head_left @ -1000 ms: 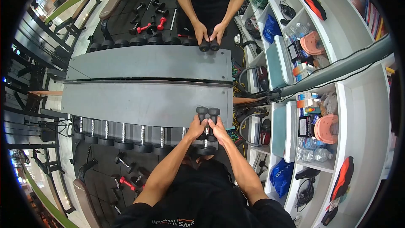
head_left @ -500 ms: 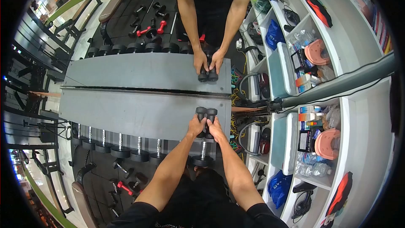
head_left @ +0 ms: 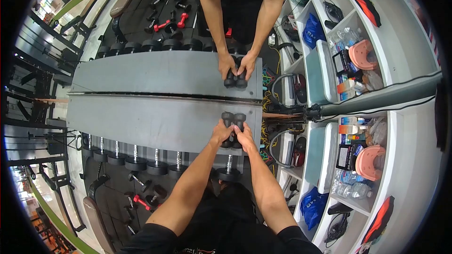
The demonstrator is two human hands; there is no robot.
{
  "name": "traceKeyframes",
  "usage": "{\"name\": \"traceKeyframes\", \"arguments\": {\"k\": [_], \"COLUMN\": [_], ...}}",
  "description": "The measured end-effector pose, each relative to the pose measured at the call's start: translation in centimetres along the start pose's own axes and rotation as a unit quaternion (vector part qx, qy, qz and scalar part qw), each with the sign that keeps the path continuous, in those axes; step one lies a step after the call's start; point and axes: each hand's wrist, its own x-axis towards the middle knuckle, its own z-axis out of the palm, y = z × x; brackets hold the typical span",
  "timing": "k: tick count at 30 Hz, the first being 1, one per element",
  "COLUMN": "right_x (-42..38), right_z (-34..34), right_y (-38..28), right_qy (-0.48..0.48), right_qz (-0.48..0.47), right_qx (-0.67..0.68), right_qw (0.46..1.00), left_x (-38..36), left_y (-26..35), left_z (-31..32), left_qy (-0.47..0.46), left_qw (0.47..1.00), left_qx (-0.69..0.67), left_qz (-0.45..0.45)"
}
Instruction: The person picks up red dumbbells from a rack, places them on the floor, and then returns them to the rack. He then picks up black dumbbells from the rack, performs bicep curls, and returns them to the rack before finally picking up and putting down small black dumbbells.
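Observation:
Two short black dumbbells lie side by side near the right end of a grey board [head_left: 155,120], pointing toward the mirror. My left hand [head_left: 221,132] is closed around the handle of the left dumbbell [head_left: 227,116]. Closed on the right dumbbell [head_left: 239,119] is my right hand [head_left: 244,137], its thumb near the other hand. The far heads show beyond my fingers, while the handles are mostly covered. Both hands and dumbbells appear again in the mirror behind the board.
Below the board runs a rack of chrome-handled dumbbells [head_left: 157,165]. More dumbbells, including a red one [head_left: 140,201], are on the dark floor at left. At right, white shelves [head_left: 346,207] hold bottles, a pink container [head_left: 369,163] and a blue bag [head_left: 313,207].
The whole view has shifted slightly, so the board and mirror sit a little higher in the picture. Both hands stay on the dumbbells, which keep about the same place on the board.

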Motion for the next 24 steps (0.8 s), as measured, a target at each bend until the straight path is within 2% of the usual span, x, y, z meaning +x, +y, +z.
{"name": "traceKeyframes", "arguments": {"k": [1, 2, 4, 8, 9, 12, 14, 17, 20, 22, 24], "right_x": [0.7, 1.1, 0.8, 2.8, 2.6, 2.0, 1.3, 1.9, 1.4, 1.8, 1.4], "right_z": [-0.4, -0.1, -0.8, 0.0, 0.0, 0.2, -0.3, 0.0, -0.2, -0.6, -0.6], "right_y": [0.4, 1.1, 0.4, 3.3, 3.2, 2.6, 1.8, 2.5, 2.2, 2.2, 2.2], "right_qy": [-0.043, -0.013, -0.030, -0.002, 0.011, 0.088, 0.097, 0.121, 0.107, 0.092, 0.097], "right_qz": [-0.008, -0.019, -0.008, -0.050, -0.058, -0.126, -0.156, -0.178, -0.142, -0.112, -0.125], "right_qx": [0.010, -0.001, 0.001, -0.002, 0.010, -0.121, -0.131, -0.160, -0.144, -0.117, -0.092], "right_qw": [0.999, 1.000, 1.000, 0.999, 0.998, 0.981, 0.974, 0.963, 0.974, 0.983, 0.983], "left_x": [0.4, 0.4, -1.5, 1.8, 1.6, 1.3, 0.9, 0.3, 0.5, 0.5, 0.2], "left_y": [0.5, 0.6, 3.8, -0.9, -1.2, -1.8, -1.6, -1.6, -1.9, -2.1, -2.3], "left_z": [-0.2, -0.5, -2.9, -0.4, -0.2, 0.0, -0.4, 0.2, -0.5, -1.2, -1.1], "left_qy": [-0.012, -0.025, -0.081, -0.013, -0.004, 0.010, 0.004, 0.071, 0.016, 0.013, 0.016], "left_qw": [0.999, 0.999, 0.994, 0.990, 0.990, 0.990, 0.992, 0.988, 0.995, 0.999, 1.000], "left_qx": [0.041, 0.031, 0.024, 0.122, 0.121, 0.118, 0.110, 0.119, 0.090, 0.036, -0.020], "left_qz": [-0.024, -0.025, -0.063, 0.066, 0.070, 0.076, 0.063, 0.073, 0.046, 0.019, 0.018]}}
